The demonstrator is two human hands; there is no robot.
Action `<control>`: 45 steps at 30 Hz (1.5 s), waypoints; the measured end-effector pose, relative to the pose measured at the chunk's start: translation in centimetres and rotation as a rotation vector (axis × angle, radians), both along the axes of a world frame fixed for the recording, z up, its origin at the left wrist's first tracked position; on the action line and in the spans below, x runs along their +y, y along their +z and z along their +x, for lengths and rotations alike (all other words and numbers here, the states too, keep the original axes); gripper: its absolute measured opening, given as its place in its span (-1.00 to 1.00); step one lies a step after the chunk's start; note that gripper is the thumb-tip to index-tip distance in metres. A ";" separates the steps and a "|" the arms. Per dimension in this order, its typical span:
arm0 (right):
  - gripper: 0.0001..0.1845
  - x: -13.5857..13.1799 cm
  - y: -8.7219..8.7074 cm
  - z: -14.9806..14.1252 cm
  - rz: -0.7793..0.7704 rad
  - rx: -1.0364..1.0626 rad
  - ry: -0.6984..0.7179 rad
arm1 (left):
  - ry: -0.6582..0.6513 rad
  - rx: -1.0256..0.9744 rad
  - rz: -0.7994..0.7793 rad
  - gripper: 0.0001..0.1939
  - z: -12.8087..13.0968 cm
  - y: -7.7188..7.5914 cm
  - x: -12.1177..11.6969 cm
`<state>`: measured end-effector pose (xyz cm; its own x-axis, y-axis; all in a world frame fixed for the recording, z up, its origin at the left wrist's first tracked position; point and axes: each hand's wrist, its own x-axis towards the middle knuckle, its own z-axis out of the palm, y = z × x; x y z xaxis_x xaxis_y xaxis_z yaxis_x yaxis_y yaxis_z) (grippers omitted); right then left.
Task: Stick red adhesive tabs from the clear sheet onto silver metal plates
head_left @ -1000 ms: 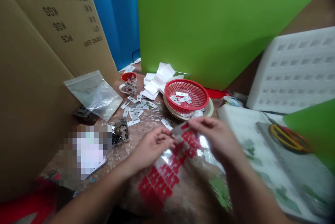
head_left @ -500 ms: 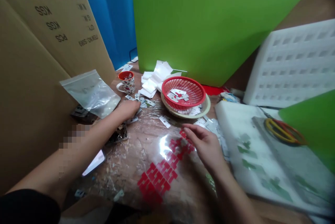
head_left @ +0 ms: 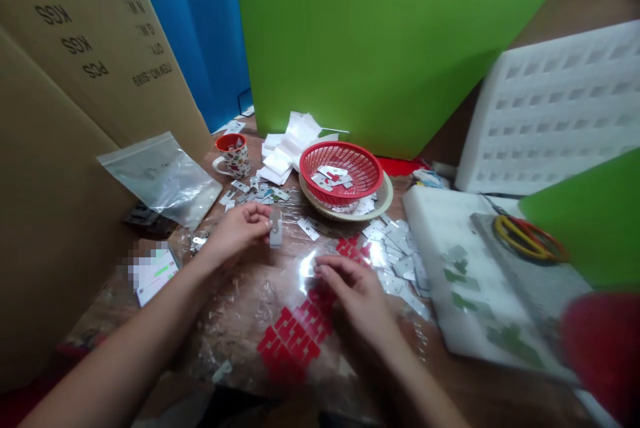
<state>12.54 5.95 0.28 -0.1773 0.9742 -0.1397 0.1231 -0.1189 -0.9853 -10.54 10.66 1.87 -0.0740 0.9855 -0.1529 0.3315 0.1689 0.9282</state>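
My left hand [head_left: 245, 231] pinches a small flat metal plate with a hole [head_left: 276, 229] between thumb and fingers, above the table. To its right my right hand [head_left: 355, 288] is closed in a pinch. Whatever lies between those fingertips is too small to make out. Beneath and in front of the right hand, rows of red T-shaped stickers [head_left: 295, 335] lie on a clear sheet, partly hidden by the hand. Loose metal plates [head_left: 267, 193] are heaped beyond my left hand. More plates [head_left: 397, 248] are scattered right of the stickers.
A red plastic basket [head_left: 370, 178] with plates rests in a cream bowl [head_left: 387, 198]. Nearby are a patterned mug [head_left: 235, 161], white papers [head_left: 285, 148], a zip bag [head_left: 160, 178] and a phone [head_left: 157, 275]. White foam [head_left: 425, 215] borders the right; a cardboard box [head_left: 100, 95] borders the left.
My left hand has come from the plate heap toward the middle, with a metal plate in it. My right hand has moved left and nearer, away from the upper stickers.
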 end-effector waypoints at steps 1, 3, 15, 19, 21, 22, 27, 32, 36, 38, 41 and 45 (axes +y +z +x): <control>-0.72 -0.3 0.0 -0.7 -0.012 0.016 0.018 | -0.008 -0.072 -0.026 -0.74 0.8 -0.2 -1.2; -0.74 -0.9 -0.3 -1.8 -0.027 0.053 0.039 | -0.016 -0.183 -0.066 -0.73 2.2 -0.7 -3.2; -0.79 -1.0 -1.5 -2.0 -0.103 0.132 -0.023 | 0.113 -0.639 -0.181 -0.72 5.8 -2.8 -4.7; -0.80 -0.1 -2.0 -2.5 -0.092 0.096 0.019 | 0.089 -0.661 -0.192 -0.71 5.4 -3.1 -4.3; -0.81 0.6 -1.8 -2.3 -0.027 -0.004 0.095 | 0.062 -0.653 -0.205 -0.70 5.0 -3.2 -4.0; -0.81 1.2 -1.5 -2.1 0.043 -0.079 0.116 | 0.070 -0.648 -0.207 -0.69 4.9 -3.2 -3.9; -0.56 6.5 1.3 0.2 0.495 -0.635 -0.124 | 0.167 -0.651 -0.201 -0.69 4.6 -3.6 -3.2; -0.73 9.9 2.3 1.5 0.628 -0.757 -0.203 | 0.147 -0.659 -0.224 -0.69 4.4 -4.0 -3.3; -0.79 6.7 1.7 1.8 0.751 -0.686 -0.370 | 0.161 -0.668 -0.228 -0.67 4.1 -3.9 -3.5; -0.78 4.4 1.7 1.9 0.780 -0.688 -0.386 | 0.159 -0.676 -0.232 -0.67 4.0 -3.8 -3.5; -0.77 1.9 2.2 2.0 0.789 -0.743 -0.401 | 0.139 -0.690 -0.229 -0.72 4.2 -4.0 -3.8; -0.79 -0.3 3.6 3.1 0.731 -0.836 -0.531 | 0.135 -0.681 -0.218 -0.77 4.3 -4.4 -4.4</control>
